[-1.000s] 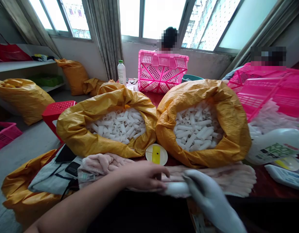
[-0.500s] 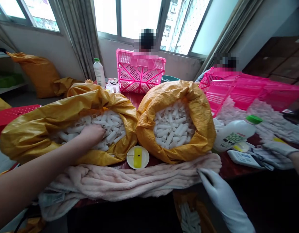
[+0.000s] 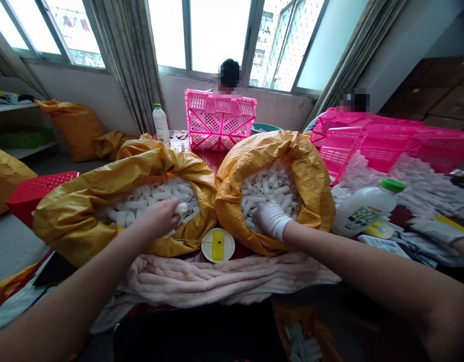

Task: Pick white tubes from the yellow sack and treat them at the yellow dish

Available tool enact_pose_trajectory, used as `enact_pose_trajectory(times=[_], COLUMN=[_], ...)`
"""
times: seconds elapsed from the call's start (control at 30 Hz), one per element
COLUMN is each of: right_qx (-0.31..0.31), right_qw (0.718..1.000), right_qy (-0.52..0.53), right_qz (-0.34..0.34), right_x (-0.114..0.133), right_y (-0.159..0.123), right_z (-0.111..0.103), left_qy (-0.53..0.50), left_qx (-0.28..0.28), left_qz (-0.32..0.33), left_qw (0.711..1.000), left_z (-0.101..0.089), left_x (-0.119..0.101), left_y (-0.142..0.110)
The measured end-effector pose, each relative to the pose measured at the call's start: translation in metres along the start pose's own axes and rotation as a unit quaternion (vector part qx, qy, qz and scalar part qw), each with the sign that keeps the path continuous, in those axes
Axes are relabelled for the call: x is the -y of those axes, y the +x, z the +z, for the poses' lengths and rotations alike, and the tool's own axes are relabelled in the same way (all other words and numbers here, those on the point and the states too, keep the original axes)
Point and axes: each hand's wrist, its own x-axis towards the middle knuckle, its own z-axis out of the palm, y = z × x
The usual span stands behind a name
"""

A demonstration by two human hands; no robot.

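My bare left hand (image 3: 164, 217) is closed around a short white plastic tube (image 3: 182, 208), one end of which shows past the fingers. It hovers over the left yellow woven sack (image 3: 81, 201), which is full of similar tubes. Wearing a white glove, my right hand (image 3: 274, 219) reaches into the right yellow sack (image 3: 316, 186) and touches the white tubes (image 3: 267, 183) there. Its fingertips are hidden among them. Between the sacks, close to me, lies a small white dish (image 3: 228, 246) with a yellow sponge (image 3: 217, 245) and a thin stick on it.
A folded pink blanket (image 3: 216, 284) lies along the near table edge. On the right are a white bottle with a green cap (image 3: 363, 208), pink baskets (image 3: 382, 143) and a co-worker's gloved hand (image 3: 439, 232). A pink basket (image 3: 221, 120) stands behind the sacks. Below, a bag holds pale tubes (image 3: 303, 344).
My right hand has moved from the blanket's right end up into the right sack. My left hand has lifted from the tubes and shifted right, now with a tube showing in it.
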Motion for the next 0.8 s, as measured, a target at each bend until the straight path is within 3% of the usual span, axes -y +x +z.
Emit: enact_pose_trajectory(times=[0.07,0.13,0.17,0.23,0.3,0.33,0.4,0.47,0.53,0.6,0.73,0.8], right_qx=[-0.034,-0.085,-0.098,-0.086,-0.078,-0.098,-0.164,-0.200,-0.191,-0.164,-0.152,-0.177], right_qw=[0.999,0.983,0.957,0.865,0.788,0.771,0.780,0.823,0.871,0.902,0.908,0.901], right_qy=[0.021,0.160,0.271,0.493,0.611,0.629,0.604,0.531,0.448,0.382,0.341,0.351], right_qz=[0.011,0.002,-0.008,-0.017,-0.008,-0.003,-0.004,-0.025,-0.064,-0.116,-0.190,-0.185], right_x=[-0.007,-0.003,0.005,0.029,0.057,0.068,0.082,0.084,0.080,0.074,0.071,0.072], right_y=[-0.010,-0.024,-0.031,-0.042,-0.044,-0.041,-0.030,-0.019,-0.013,-0.014,-0.023,-0.026], right_z=[-0.008,-0.012,-0.009,0.004,0.026,0.038,0.060,0.075,0.083,0.084,0.076,0.072], left_qy=[-0.051,-0.080,-0.088,-0.100,-0.107,-0.111,-0.113,-0.111,-0.107,-0.105,-0.102,-0.100], left_qx=[0.006,-0.004,-0.008,-0.006,0.004,0.007,0.007,0.002,-0.003,-0.004,-0.007,-0.013], left_qz=[0.012,0.040,0.050,0.054,0.047,0.047,0.055,0.061,0.061,0.055,0.049,0.047], left_qw=[0.999,0.996,0.995,0.994,0.993,0.993,0.992,0.992,0.992,0.993,0.994,0.994], left_z=[0.010,0.026,0.036,0.054,0.066,0.070,0.074,0.075,0.077,0.078,0.083,0.085], left_x=[-0.018,-0.032,-0.037,-0.042,-0.043,-0.042,-0.041,-0.041,-0.041,-0.042,-0.043,-0.043], left_y=[-0.016,-0.029,-0.033,-0.037,-0.038,-0.038,-0.038,-0.037,-0.036,-0.035,-0.035,-0.036])
